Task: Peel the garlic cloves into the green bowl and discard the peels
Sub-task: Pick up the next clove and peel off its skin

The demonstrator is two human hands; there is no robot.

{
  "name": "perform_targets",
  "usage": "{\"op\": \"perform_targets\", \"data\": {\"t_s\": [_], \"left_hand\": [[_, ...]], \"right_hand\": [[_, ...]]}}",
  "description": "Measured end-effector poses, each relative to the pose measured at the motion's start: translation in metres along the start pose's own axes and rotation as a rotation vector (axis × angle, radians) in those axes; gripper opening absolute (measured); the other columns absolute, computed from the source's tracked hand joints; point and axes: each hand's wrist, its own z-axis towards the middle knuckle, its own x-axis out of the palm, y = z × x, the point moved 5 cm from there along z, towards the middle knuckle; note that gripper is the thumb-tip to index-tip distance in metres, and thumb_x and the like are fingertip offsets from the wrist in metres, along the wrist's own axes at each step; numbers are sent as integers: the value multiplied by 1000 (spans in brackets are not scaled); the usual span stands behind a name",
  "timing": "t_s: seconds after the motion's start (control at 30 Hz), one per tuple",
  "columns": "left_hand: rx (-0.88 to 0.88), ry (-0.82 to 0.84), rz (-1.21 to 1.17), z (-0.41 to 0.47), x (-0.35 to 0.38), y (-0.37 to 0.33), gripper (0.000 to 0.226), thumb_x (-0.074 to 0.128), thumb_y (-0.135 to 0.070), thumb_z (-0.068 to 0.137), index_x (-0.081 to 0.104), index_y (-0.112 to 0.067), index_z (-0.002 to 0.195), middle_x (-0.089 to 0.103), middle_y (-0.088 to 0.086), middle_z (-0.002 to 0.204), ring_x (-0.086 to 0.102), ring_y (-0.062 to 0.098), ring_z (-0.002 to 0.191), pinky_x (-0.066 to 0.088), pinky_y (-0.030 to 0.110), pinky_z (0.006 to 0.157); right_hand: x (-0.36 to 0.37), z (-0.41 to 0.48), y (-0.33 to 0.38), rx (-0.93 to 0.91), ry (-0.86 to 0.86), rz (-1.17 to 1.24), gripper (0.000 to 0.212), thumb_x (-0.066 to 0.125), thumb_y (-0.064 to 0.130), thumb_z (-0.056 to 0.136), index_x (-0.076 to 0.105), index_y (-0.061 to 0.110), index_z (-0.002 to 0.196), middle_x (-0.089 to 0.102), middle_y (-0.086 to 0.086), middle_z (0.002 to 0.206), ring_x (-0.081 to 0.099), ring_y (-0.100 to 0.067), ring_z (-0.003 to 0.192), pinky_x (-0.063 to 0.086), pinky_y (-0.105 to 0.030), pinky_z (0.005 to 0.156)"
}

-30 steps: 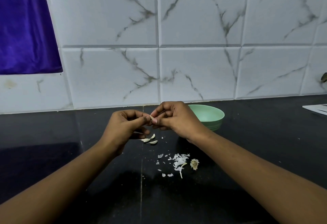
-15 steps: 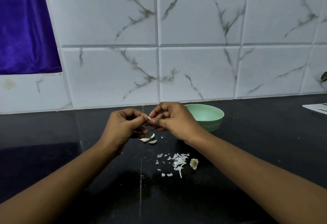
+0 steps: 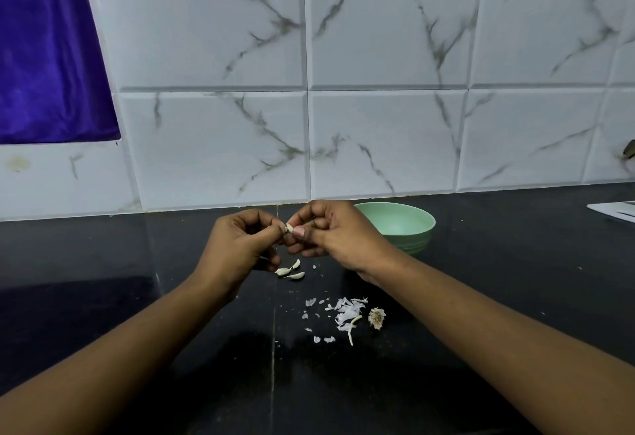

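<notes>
You're pinching the garlic clove (image 3: 289, 227) between left hand (image 3: 237, 249) and right hand (image 3: 336, 235), fingers curled on it above the counter (image 3: 498, 297), likely so skin falls by the peels (image 3: 345, 311). The green bowl (image 3: 409, 225), just behind your right hand, shows nothing in its visible part. A few loose cloves (image 3: 291, 270) lie by your left hand.

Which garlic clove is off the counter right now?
The garlic clove pinched between the left hand and right hand. The other cloves lie loose on the black counter just below the hands.
</notes>
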Motion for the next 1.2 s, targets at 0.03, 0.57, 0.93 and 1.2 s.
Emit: {"op": "perform_targets", "data": {"t_s": [0.03,0.57,0.93,1.2], "left_hand": [[-6,1,10,0,0,0,18,58,1,87,62,-6,71,62,2,58,52,13,40,45,23,41],[-133,449,294,-13,25,7,38,56,-37,88,58,-9,63,50,1,48,43,13,36,34,19,38],[25,290,379,-11,16,-5,30,76,-32,74,66,-6,64,70,5,58,65,12,54,48,21,52],[188,238,436,-12,15,-13,5,77,-16,77,72,-17,79,71,-4,65,68,11,55,43,13,48]], "right_hand": [[1,0,0,2,9,16,14,55,0,92,60,13,89,68,-1,75,67,-6,65,54,-20,64],[-28,0,4,161,82,26,11,55,5,93,63,12,92,71,-4,82,69,-11,72,56,-25,66],[-36,1,7,143,25,109,7,67,3,82,70,8,86,70,8,71,64,-9,70,57,-23,65],[-40,3,4,177,11,112,7,67,1,82,69,7,84,69,-1,70,68,-10,65,57,-24,64]]}}
